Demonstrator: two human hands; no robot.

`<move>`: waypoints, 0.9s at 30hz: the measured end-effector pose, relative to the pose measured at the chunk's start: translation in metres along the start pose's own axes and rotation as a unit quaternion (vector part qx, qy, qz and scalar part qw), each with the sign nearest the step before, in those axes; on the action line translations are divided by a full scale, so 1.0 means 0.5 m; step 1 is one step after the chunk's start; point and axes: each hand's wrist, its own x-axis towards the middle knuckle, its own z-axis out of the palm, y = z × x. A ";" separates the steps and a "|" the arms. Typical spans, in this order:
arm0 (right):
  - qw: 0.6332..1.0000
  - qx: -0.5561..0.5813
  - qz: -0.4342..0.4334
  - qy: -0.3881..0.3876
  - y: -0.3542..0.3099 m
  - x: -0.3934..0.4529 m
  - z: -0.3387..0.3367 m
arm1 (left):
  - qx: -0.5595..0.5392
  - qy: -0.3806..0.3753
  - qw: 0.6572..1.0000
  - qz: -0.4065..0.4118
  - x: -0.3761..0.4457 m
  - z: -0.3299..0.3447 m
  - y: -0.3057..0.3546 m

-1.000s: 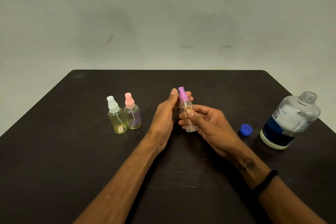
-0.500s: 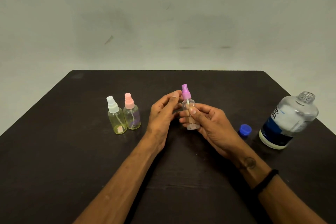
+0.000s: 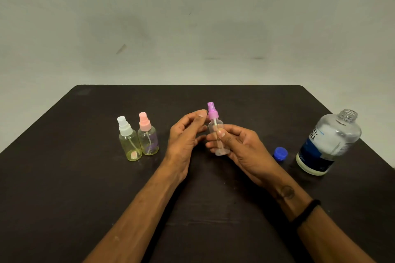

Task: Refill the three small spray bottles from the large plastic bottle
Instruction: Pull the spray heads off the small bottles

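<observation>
Against a plain grey wall, the dark table carries everything. Since a second ago the left hand has slipped off the purple spray head; its fingers now curl loosely beside it, holding nothing, while the right hand grips the clear small bottle upright above the table. The head looks still seated, so unscrewing probably continues. The large bottle stands uncapped at right.

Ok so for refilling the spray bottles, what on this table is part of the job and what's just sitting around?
Part of the job:
purple-capped spray bottle, held in the right hand
white-capped spray bottle
pink-capped spray bottle
large plastic bottle, uncapped
blue cap
left hand, fingertips at the purple spray top

Just lying about:
nothing I can see
</observation>
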 end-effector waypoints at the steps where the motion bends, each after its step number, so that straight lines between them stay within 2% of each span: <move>1: 1.000 -0.012 -0.001 -0.007 0.001 -0.001 -0.001 | 0.002 -0.008 1.000 0.000 0.000 0.001 -0.001; 6: 0.996 -0.078 -0.016 -0.030 0.000 -0.007 -0.001 | 0.027 -0.030 0.999 0.009 -0.001 0.003 0.005; 14: 0.975 -0.210 -0.074 -0.009 -0.008 -0.006 -0.014 | -0.004 0.024 0.994 0.110 -0.001 0.010 0.025; 18: 0.974 -0.204 -0.092 0.024 -0.006 -0.006 -0.015 | -0.026 0.030 0.988 0.151 -0.001 0.014 0.037; 22: 0.969 -0.206 -0.115 0.070 -0.009 -0.009 -0.020 | 0.000 0.048 0.978 0.203 0.001 0.013 0.044; 27: 0.959 -0.226 -0.121 0.122 -0.007 -0.005 -0.024 | 0.058 0.120 0.960 0.248 0.000 0.009 0.026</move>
